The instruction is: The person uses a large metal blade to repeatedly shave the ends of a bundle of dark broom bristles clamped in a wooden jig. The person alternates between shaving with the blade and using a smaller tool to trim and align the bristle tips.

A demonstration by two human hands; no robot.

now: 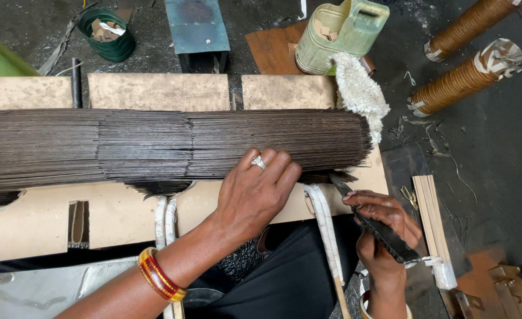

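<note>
This is a workshop — a rough, hand-labour one. A long stack of thin dark metal sheets (172, 145) lies across flat boards (157, 91) over a grimy black floor (491, 153). Far right lie two wound copper coils (465, 77) — and a cut-open plastic can (338, 32) and green tub (107, 32) hold scraps.

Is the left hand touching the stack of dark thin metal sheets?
Touching. The head view shows the left hand lying flat, fingers pressed on the stack of dark sheets.
</note>
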